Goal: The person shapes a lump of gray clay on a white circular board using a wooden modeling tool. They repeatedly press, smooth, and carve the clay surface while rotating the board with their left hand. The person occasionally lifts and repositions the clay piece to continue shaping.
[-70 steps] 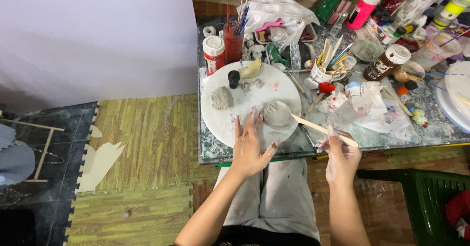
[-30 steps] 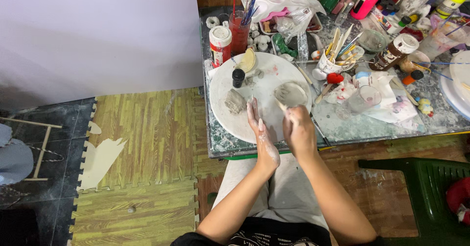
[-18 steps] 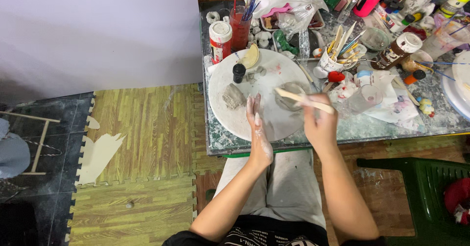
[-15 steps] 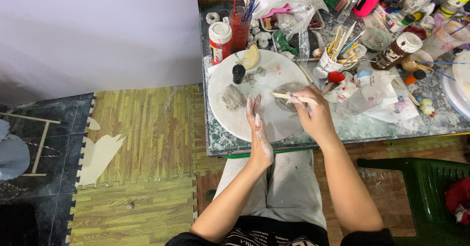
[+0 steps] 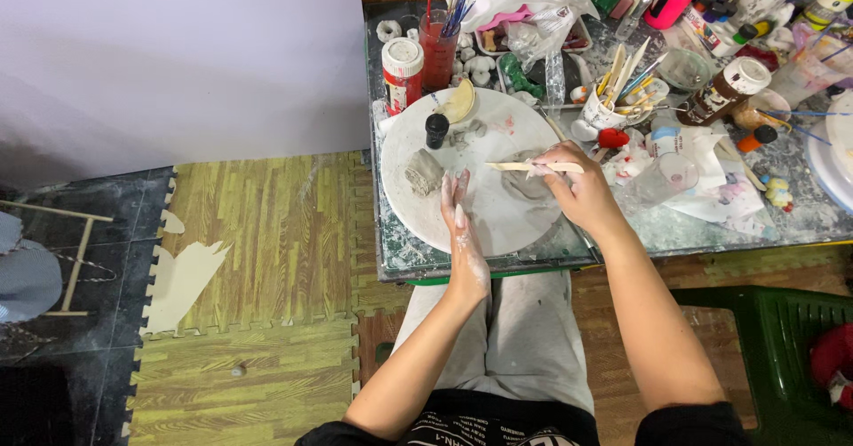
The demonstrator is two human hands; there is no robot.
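Two hands work over a round white board that lies on our cluttered table in the upper middle of the frame. Our right hand is clenched on a flat wooden modelling stick, pinched between thumb and fingers, with the stick lying nearly level and pointing toward the left of the frame. Its free end reaches over a grey clay piece that sits on the right half of the board, partly hidden under that hand. Our left hand stands on edge on the board, fingers straight and together, smeared with pale clay, its grip released and holding nothing; it is just left of the clay piece, and we cannot tell whether it touches it. A second grey clay lump lies on the board's left part, near the left fingertips but apart from them. At the board's upper edge stand a small black bottle and a pale yellow wedge-shaped sponge. Above them, near the top of the frame, we see a white-capped paint jar and a red cup of brushes. To the right of the board a white cup of wooden tools stands beside a clear plastic cup. Our grey-trousered lap fills the lower middle, with a green plastic chair at lower right.
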